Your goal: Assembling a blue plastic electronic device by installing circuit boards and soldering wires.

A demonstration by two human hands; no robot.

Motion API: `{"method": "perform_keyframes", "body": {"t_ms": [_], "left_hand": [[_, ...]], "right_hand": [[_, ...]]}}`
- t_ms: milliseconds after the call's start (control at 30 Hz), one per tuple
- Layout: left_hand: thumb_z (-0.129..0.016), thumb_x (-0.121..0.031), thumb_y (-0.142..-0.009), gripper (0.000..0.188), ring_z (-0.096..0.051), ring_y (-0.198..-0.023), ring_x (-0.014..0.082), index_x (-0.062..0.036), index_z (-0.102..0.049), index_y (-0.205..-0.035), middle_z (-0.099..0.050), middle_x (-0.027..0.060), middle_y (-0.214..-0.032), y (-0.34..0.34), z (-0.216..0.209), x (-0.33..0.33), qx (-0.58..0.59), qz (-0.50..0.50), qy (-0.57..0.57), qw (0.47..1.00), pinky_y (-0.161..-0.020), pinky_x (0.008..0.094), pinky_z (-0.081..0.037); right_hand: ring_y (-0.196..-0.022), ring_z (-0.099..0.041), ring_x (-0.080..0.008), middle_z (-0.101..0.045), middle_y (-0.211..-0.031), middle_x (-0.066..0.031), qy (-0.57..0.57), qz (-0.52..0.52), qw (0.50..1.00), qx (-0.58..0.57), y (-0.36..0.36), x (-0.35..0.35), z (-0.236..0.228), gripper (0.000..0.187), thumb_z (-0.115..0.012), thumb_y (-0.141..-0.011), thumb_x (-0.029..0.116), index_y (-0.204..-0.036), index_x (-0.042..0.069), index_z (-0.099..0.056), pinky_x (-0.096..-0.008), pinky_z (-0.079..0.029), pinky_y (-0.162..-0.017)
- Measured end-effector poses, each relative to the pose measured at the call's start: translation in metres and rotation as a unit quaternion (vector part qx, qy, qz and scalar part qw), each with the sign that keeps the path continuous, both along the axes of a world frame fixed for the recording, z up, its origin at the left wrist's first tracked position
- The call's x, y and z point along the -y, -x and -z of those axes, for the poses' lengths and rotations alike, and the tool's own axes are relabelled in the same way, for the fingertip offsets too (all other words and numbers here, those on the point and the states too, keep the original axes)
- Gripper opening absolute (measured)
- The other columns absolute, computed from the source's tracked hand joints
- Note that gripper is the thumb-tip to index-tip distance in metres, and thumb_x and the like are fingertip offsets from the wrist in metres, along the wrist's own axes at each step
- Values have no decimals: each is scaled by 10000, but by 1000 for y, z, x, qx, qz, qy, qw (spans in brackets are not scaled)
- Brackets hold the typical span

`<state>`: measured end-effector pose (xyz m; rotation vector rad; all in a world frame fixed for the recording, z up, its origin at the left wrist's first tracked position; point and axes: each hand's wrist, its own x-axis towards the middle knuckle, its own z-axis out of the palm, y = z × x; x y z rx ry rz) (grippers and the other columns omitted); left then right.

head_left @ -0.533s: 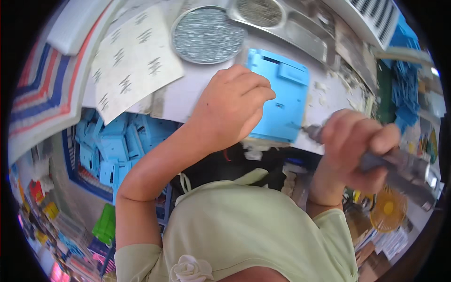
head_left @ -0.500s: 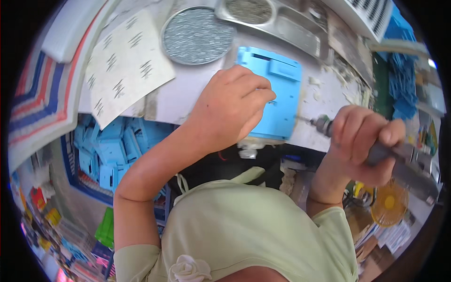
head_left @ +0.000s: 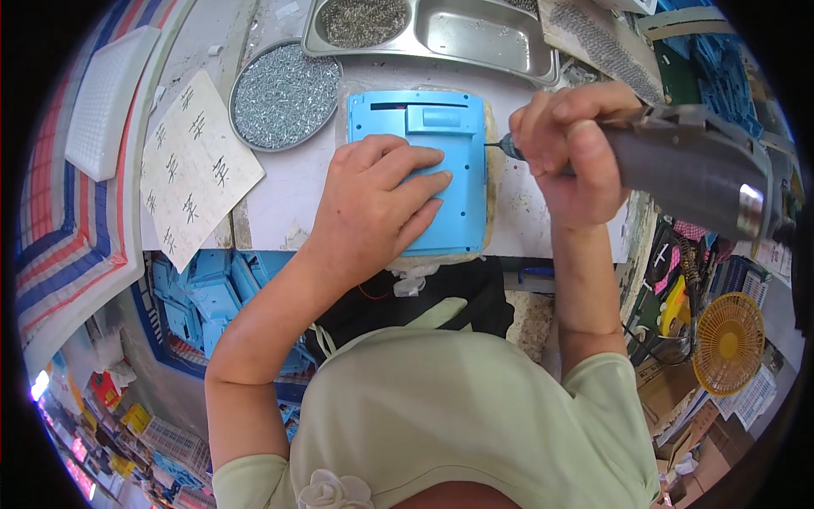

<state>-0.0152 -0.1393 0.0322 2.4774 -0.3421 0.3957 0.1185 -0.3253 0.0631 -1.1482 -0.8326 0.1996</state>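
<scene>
A blue plastic housing (head_left: 465,182) lies flat on a padded board on the bench, with a raised block and a slot near its far edge. My left hand (head_left: 373,191) rests on its left part, palm down, fingers stretched over the surface. Wrapped round a dark power screwdriver (head_left: 678,157) is my right hand (head_left: 578,140), at the right of the housing. The tool lies nearly level; its thin bit points left and ends at the housing's right edge. Whether the bit touches it I cannot tell.
Loose screws fill a round metal dish (head_left: 287,95) at the far left. Behind the housing stands a steel compartment tray (head_left: 487,38), partly filled with small metal parts. A paper sheet (head_left: 199,165) lies left. Below the bench's front edge, a crate (head_left: 161,327) holds blue pieces. An orange fan (head_left: 727,343) stands right.
The view has shifted. My right hand has brought the screwdriver up and forward, its bit now by the housing's right edge. My left hand's fingers have spread flatter on the housing.
</scene>
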Motion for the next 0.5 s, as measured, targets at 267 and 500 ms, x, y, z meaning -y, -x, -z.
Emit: {"method": "perform_keyframes", "body": {"t_ms": [267,500], "left_hand": [[-789,-132,-773,307,-603,-1119,312,-101,-747,-1075,-679,76,-1187,-4,3,1,-17,-5,57,998,-983,429,-437],[-827,-312,-740,342,-532,-1279,379,-98,-693,-970,-603,124,-1349,-52,6,-28,87,-63,-138,985,-1109,547,-369]], "right_hand": [[-578,-507,-154,-553,-714,-76,-25,-13,994,-104,50,22,-10,224,-678,-934,113,-1002,11,-491,-321,-468,-600],[-543,-451,-150,-444,-577,11,-25,13,1000,2,29,17,-57,277,-612,-952,307,-1087,74,-548,-343,-397,-559]]}}
